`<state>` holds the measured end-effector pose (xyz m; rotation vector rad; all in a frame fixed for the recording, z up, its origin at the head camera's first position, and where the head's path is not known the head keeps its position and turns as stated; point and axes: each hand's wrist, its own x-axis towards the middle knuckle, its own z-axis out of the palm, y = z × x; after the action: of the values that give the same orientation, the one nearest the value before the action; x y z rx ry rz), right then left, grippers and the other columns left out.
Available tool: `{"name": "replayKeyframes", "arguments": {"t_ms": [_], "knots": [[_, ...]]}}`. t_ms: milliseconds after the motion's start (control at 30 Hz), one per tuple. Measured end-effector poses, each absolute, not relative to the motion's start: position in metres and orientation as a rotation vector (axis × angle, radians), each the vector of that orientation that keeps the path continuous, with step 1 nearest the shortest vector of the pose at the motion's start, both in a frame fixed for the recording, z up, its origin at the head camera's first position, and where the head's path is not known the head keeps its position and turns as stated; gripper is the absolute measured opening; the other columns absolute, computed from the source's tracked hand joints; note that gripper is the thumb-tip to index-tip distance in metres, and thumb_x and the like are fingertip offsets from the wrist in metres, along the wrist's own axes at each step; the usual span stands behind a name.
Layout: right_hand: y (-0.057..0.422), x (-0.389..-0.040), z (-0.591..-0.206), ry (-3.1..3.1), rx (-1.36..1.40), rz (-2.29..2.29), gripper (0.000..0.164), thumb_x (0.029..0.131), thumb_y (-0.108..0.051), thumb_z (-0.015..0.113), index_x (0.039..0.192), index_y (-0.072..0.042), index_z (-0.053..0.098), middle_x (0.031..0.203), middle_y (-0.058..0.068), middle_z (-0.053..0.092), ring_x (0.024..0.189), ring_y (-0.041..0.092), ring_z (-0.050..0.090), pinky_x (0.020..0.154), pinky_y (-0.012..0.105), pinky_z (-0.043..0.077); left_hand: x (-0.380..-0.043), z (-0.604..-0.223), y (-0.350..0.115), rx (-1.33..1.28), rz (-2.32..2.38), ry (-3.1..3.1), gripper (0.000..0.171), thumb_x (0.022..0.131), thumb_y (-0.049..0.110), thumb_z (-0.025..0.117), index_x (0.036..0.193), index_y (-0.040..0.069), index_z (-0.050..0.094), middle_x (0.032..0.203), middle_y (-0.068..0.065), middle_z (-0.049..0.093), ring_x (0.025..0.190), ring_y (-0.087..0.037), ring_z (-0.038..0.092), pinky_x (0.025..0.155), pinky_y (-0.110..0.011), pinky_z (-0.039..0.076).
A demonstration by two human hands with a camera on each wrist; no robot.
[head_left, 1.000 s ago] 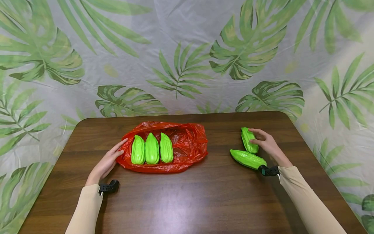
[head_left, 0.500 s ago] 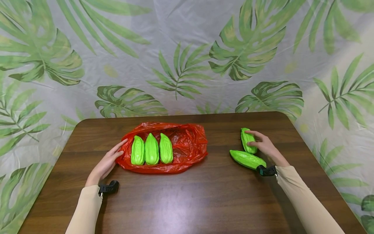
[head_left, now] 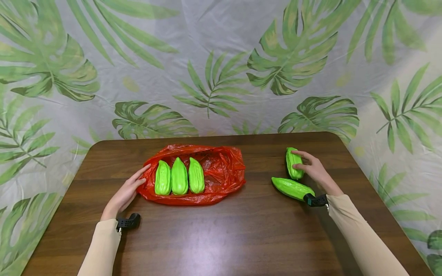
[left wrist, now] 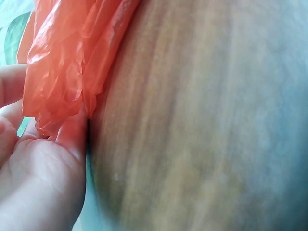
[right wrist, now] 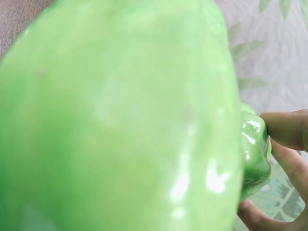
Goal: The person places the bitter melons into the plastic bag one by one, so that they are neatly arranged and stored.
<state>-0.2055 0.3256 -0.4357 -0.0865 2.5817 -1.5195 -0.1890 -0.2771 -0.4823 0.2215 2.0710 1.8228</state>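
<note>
An open red plastic bag (head_left: 224, 168) lies on the table with three bright green bitter melons (head_left: 179, 176) side by side in its mouth. At the bag's left edge, my left hand (head_left: 126, 191) holds the plastic between thumb and fingers; in the left wrist view some fingers are behind the red film. My right hand (head_left: 315, 171) grips another bitter melon (head_left: 293, 163) from its right side, thumb and fingers around it. A further bitter melon (head_left: 290, 188) lies slanted just in front, near the right wrist, and fills much of the right wrist view.
Both things lie on a brown wooden table (head_left: 207, 237) with rounded far corners. Behind it hangs a pale cloth (head_left: 221, 126) printed with green leaves. Black wrist cameras (head_left: 129, 221) are strapped to both wrists.
The bitter melon in my right hand has shifted slightly away, its far end higher in view. My left hand and the bag have stayed in place.
</note>
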Motion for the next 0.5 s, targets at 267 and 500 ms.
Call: {"name": "replayKeyframes", "arguments": {"t_ms": [267,500], "knots": [[0.324,-0.204,-0.429,2.602,-0.076,-1.530,0.058,0.095,-0.015,0.060,0.146,-0.003,0.036,0.151,0.022,0.027,0.129,0.040,0.034,0.079,0.037,0.044,-0.189,-0.484,-0.278,0.243,1.843,2.058,0.055,0.105,0.021,0.037,0.155,0.013,0.014,0.158,-0.016,-0.001,0.142,-0.035,0.005,0.096,-0.013,0.030],[0.319,-0.204,-0.423,2.621,-0.068,-1.543,0.058,0.095,-0.018,0.060,0.146,-0.004,0.036,0.150,0.023,0.026,0.133,0.041,0.027,0.084,0.047,0.042,-0.190,-0.484,-0.277,0.242,1.852,2.048,0.055,0.105,0.020,0.037,0.155,0.013,0.014,0.158,-0.016,0.000,0.141,-0.035,0.006,0.094,-0.011,0.032]]}}
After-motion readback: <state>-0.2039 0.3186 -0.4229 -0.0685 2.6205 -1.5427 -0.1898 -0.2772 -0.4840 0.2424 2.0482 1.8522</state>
